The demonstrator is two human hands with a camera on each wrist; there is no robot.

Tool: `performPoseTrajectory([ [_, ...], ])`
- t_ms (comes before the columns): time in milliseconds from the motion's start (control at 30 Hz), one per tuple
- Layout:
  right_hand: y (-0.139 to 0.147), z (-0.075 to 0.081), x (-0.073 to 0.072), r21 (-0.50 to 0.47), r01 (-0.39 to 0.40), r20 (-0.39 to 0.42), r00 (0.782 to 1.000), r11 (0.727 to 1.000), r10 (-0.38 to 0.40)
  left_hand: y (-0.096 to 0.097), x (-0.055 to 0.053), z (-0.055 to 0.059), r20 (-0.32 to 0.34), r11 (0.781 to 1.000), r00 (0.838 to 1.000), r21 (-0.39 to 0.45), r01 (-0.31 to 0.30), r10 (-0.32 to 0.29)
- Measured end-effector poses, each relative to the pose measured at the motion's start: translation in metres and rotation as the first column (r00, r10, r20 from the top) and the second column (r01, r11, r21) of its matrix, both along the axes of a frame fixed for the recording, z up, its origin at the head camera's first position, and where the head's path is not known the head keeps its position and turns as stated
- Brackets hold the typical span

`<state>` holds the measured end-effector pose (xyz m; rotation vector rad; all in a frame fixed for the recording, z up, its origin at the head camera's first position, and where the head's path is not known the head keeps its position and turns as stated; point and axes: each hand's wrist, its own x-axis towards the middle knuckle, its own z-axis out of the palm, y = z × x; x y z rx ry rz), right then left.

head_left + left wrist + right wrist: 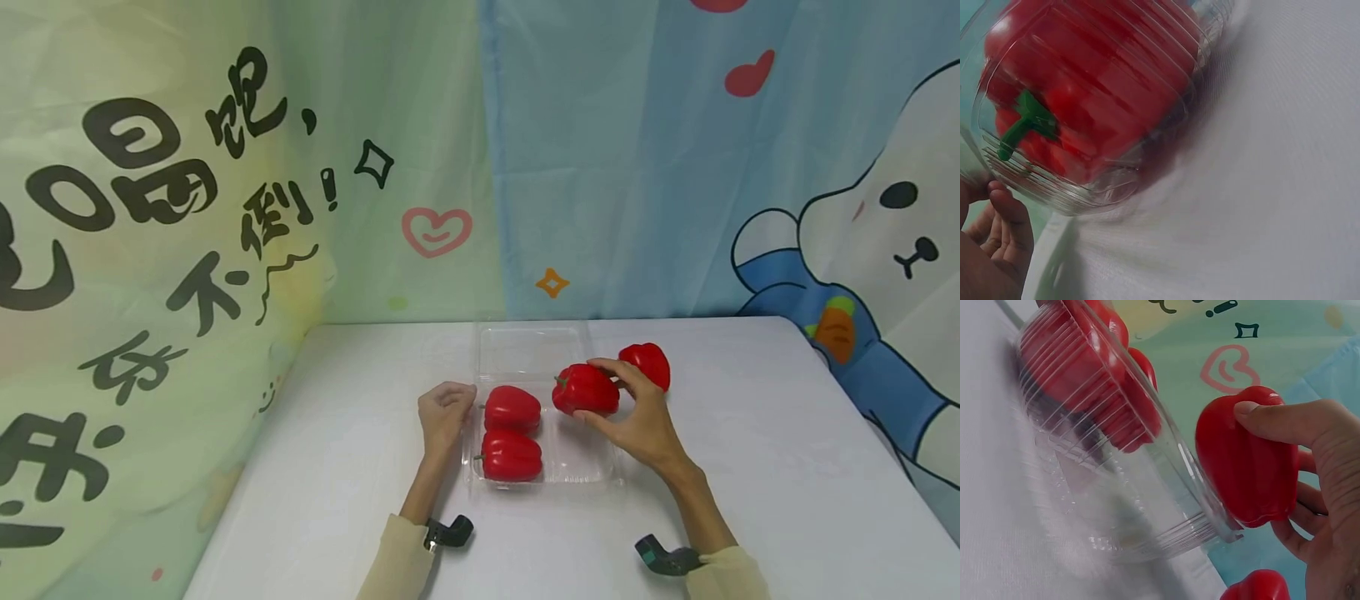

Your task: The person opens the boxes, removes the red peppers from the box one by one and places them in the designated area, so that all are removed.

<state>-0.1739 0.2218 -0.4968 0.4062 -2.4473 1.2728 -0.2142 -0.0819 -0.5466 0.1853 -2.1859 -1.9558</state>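
A clear plastic clamshell box (577, 467) lies open on the table, its lid (532, 352) folded back on the far side. Two red bell peppers (512, 408) (512, 456) sit in its left half, stems to the left. My right hand (637, 412) grips a third red bell pepper (1247, 459) between thumb and fingers, over the box's far right part. The left wrist view shows my left hand (1000, 240) pinching the box's edge near a green stem (1027, 122); in the head view this hand (444, 412) is at the box's left side.
Another red bell pepper (647, 364) lies on the white table (787, 450), behind and right of my right hand. A printed cloth curtain (570, 167) hangs behind the table and along its left side.
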Motion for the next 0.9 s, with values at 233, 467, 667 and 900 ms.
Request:
performPoseTrajectory([
  [233,0.003,0.003,0.0,-0.043,0.054,-0.026,0.998,0.998,-0.055,0.0,0.0,0.003,-0.015,1.0,1.0,0.002,0.0,0.0],
  [467,0.008,0.004,-0.003,-0.056,0.125,-0.073,0.989,0.991,-0.129,0.0,0.001,0.004,-0.016,1.0,1.0,0.01,-0.025,0.025],
  [667,0.013,0.003,-0.004,-0.101,0.178,-0.092,0.978,0.979,-0.187,-0.002,0.0,0.002,-0.003,1.0,1.0,-0.004,-0.021,0.021],
  [900,0.024,0.001,-0.003,-0.146,0.227,-0.105,0.964,0.963,-0.243,0.0,0.0,0.0,0.008,1.0,1.0,-0.018,-0.006,0.006],
])
